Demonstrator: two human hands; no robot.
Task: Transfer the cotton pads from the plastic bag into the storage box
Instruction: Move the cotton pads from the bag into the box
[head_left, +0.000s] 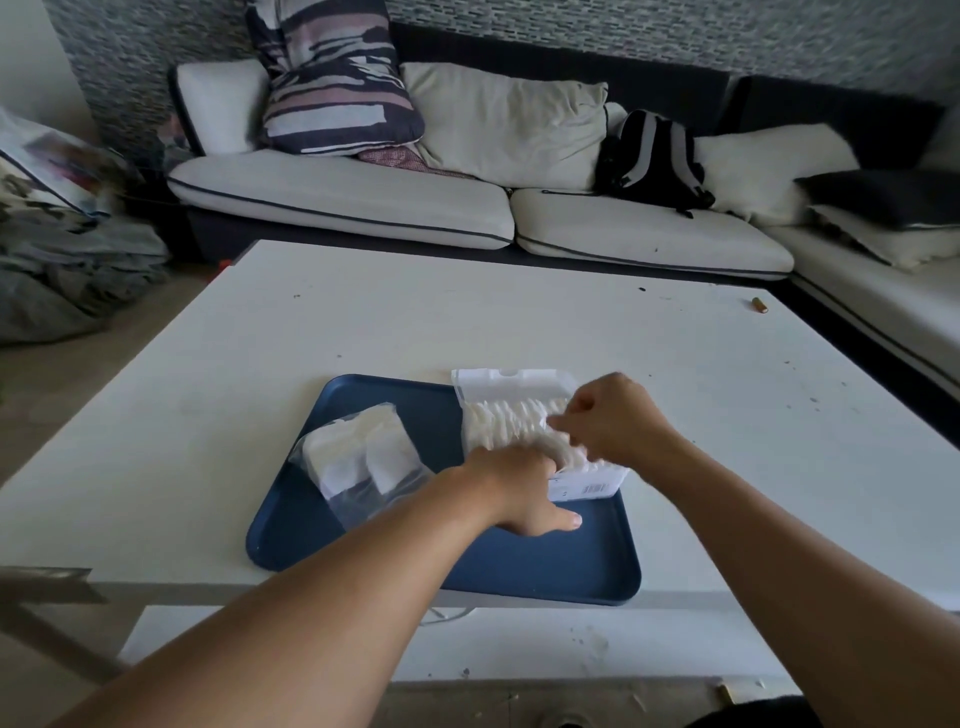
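Both your hands are in the storage box (540, 436), which sits at the tray's (363, 561) far right corner with its lid (511, 384) flipped up and back. The left hand (519, 488) has its fingers tucked down into the box among the cotton pads (498, 421), thumb out flat over the tray; I can't tell whether it holds any. The right hand (613, 415) is curled over the right end of the row and seems to pinch pads there (blurred, so not certain).

The plastic bag (358, 462) lies on the tray's left side, still holding two stacks.

Risks:
- The row looks packed and fanned. Press too hard at one end and pads likely pop out over the wall onto the tray or desk (208, 389).
- The box is light and nothing pins it. A sideways shove could slide it off the tray rim.
- Your left forearm passes just beside the bag; a sweep could drag it.

Hidden: left fingertips, the box's near wall behind the hands, the bag's opening.
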